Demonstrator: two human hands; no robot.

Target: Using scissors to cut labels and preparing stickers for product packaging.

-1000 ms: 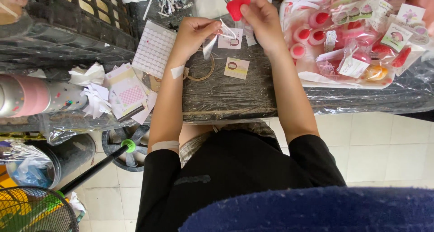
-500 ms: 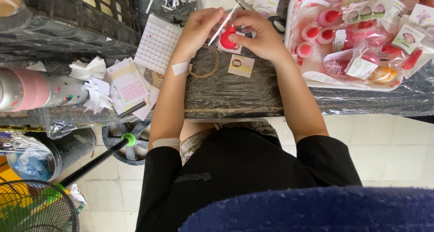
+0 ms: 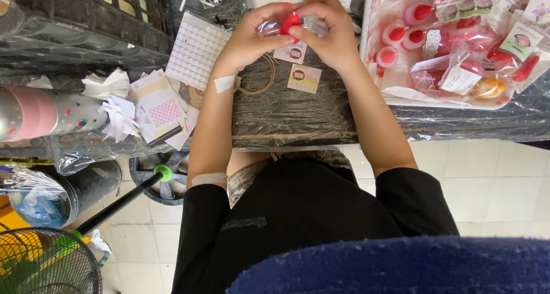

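Pinching red piece (image 3: 290,24) | left hand (image 3: 252,39), right hand (image 3: 329,36) | plastic-wrapped table (image 3: 286,111) | tiled floor (image 3: 492,185)

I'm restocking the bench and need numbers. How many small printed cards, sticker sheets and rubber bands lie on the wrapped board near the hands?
Small printed cards: 2
Dot sticker sheet: 1
Rubber band: 1
Total: 4

Single head camera, looking steeply down, close over table (image 3: 286,119) edge.
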